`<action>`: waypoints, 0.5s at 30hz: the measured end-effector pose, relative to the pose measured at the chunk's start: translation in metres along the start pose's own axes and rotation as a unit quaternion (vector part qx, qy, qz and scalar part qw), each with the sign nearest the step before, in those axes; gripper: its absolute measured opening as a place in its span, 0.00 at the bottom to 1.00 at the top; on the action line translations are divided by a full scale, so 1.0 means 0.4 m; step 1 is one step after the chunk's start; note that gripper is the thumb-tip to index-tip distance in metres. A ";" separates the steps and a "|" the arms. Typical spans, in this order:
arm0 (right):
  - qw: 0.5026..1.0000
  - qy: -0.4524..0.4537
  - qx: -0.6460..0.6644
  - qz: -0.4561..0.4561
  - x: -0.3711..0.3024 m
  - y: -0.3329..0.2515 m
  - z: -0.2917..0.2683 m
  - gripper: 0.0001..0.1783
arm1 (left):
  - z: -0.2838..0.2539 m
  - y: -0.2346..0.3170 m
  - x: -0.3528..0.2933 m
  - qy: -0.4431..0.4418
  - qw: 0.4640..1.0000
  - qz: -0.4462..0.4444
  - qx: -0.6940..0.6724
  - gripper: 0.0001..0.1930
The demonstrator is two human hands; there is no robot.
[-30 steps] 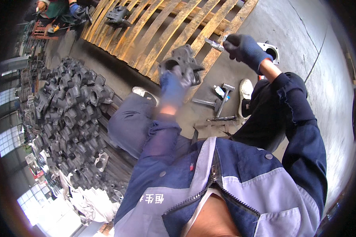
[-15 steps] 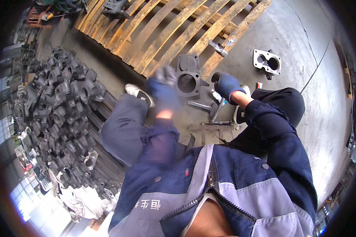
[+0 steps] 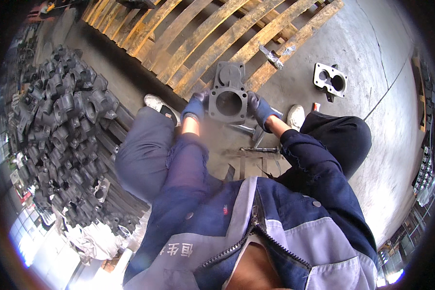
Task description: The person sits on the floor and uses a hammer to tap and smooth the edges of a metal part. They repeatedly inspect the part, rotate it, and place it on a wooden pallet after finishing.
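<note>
A dark grey metal casting (image 3: 230, 75) with a square, bolt-holed flange round a large round opening is between my hands. My left hand (image 3: 195, 106), in a blue and grey glove, grips its left side. On the opposite side my right hand (image 3: 260, 110), gloved alike, has its fingers against the flange edge; the fingertips are partly hidden. Just below the casting, a hammer-like metal tool (image 3: 244, 128) lies on the floor, partly covered by my right hand. A dark metal rod (image 3: 260, 150) lies nearer my body.
A slatted wooden pallet (image 3: 198, 53) lies ahead. At the left is a big heap of dark castings (image 3: 67, 116). Another casting with a bright machined face (image 3: 330, 80) rests on the concrete floor to the right. My bent legs flank the work area, with a white shoe (image 3: 296, 117) at right.
My left hand has come down to the casting's left side. My right hand has moved left from above the tools onto its right side. My view has shifted slightly.
</note>
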State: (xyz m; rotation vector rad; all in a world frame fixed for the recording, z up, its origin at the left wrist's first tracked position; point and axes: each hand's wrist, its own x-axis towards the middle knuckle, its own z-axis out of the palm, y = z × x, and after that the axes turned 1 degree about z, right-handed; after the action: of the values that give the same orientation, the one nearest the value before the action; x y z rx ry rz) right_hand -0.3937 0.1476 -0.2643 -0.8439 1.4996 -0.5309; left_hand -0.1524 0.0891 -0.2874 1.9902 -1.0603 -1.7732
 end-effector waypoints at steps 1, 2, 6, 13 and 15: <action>1.000 0.009 0.020 0.004 -0.011 -0.002 0.004 0.30 | 0.000 0.004 -0.008 0.008 1.000 0.014 0.017 0.21; 0.999 0.017 0.041 0.008 -0.019 -0.005 0.003 0.30 | 0.010 0.004 -0.021 0.017 0.999 0.027 0.034 0.21; 0.984 0.113 -0.044 -0.134 -0.049 -0.026 -0.010 0.24 | -0.003 0.124 -0.057 0.055 0.987 0.102 0.115 0.25; 0.916 0.176 0.027 -0.359 -0.083 -0.365 -0.124 0.17 | -0.077 0.506 -0.340 0.153 0.939 0.298 0.076 0.23; 0.893 0.190 -0.051 -0.405 -0.142 -0.478 -0.154 0.16 | -0.124 0.610 -0.418 0.080 0.957 0.269 0.080 0.26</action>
State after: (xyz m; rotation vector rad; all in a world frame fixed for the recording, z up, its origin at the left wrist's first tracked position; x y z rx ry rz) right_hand -0.4198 0.0626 -0.0755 -1.5259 1.4836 -1.2999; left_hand -0.1848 0.0188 0.0022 1.6680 -1.5450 -1.2540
